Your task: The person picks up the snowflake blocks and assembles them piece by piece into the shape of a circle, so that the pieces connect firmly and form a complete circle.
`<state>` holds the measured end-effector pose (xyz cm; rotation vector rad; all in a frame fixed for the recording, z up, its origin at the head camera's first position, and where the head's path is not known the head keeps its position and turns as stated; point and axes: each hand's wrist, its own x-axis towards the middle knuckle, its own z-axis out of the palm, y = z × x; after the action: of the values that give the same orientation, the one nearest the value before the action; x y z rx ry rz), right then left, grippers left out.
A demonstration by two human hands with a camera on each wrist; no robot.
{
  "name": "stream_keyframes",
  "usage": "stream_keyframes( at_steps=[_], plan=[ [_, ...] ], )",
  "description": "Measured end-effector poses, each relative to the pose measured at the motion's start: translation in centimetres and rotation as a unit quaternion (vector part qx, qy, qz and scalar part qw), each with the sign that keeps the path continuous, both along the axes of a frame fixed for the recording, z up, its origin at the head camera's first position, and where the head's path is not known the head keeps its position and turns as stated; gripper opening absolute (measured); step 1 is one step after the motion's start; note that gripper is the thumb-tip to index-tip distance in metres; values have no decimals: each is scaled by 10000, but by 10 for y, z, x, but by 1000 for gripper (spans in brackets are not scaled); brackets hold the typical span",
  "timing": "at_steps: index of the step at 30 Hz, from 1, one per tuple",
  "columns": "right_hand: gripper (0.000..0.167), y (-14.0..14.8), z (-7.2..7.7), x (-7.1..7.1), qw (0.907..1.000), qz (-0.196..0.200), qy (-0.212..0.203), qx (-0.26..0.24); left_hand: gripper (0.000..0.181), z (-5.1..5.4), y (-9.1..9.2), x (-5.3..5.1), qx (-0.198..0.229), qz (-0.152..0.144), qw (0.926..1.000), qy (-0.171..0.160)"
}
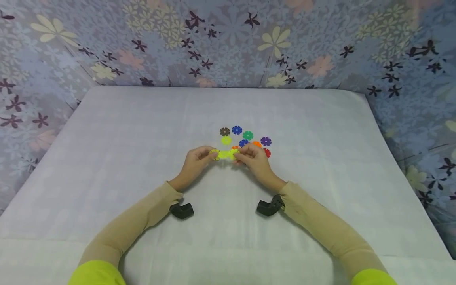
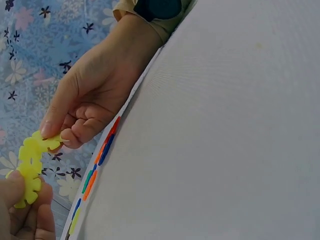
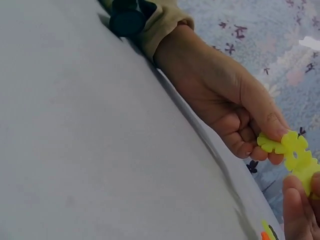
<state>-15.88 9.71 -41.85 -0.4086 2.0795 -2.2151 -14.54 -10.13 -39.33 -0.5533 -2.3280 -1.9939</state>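
Both hands meet over the white table, holding a short chain of joined yellow notched snowflake discs [image 1: 224, 154]. My left hand [image 1: 192, 164] pinches the chain's left end between thumb and fingers. At the other end, my right hand [image 1: 258, 162] grips a yellow disc the same way. In the left wrist view, the right hand [image 2: 95, 92] is across from the left hand's fingertips [image 2: 12, 187], and the yellow discs [image 2: 31, 155] join at angles. The right wrist view has the left hand [image 3: 220, 92] with its thumb on a yellow disc [image 3: 271, 144]. Fingers partly cover both ends.
Just beyond the hands lie several loose discs: brown [image 1: 225, 131], blue [image 1: 236, 130], green [image 1: 247, 135], yellow [image 1: 226, 140], purple [image 1: 266, 141], orange [image 1: 256, 144] and red [image 1: 267, 152]. The white-covered table [image 1: 142, 118] ends at a flowered cloth [image 1: 228, 47].
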Motion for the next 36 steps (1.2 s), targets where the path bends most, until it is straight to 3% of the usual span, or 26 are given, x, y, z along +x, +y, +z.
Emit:
stream_keyframes(
  at_steps=[7,12,17,19,23,26,33,36],
  plan=[
    [7,2,-2,2,9986,381,349,-72,12,-18,-2,-7,190,-106,9997,-119],
    [8,2,-2,2,9986,310,409,-124,13,-25,-2,-11,381,-223,9990,-78],
    [17,-2,-1,2,9994,-1,301,-172,15,-25,-1,-12,497,-482,9974,-189],
    [21,-3,-1,2,9993,-66,292,-243,15,-25,0,-13,475,-457,9975,-266],
    [21,-3,-2,1,9989,5,311,-351,13,-25,-1,-14,440,-277,9982,-313],
    [17,-3,-4,0,9983,181,325,-449,10,-23,-1,-14,387,-299,9984,-283],
    [8,-3,-8,0,9982,294,326,-402,16,-3,0,-1,-70,-442,9983,-362],
    [7,-4,-3,2,9985,278,418,-229,18,-1,-1,0,-220,-475,9980,-346]
  ],
)
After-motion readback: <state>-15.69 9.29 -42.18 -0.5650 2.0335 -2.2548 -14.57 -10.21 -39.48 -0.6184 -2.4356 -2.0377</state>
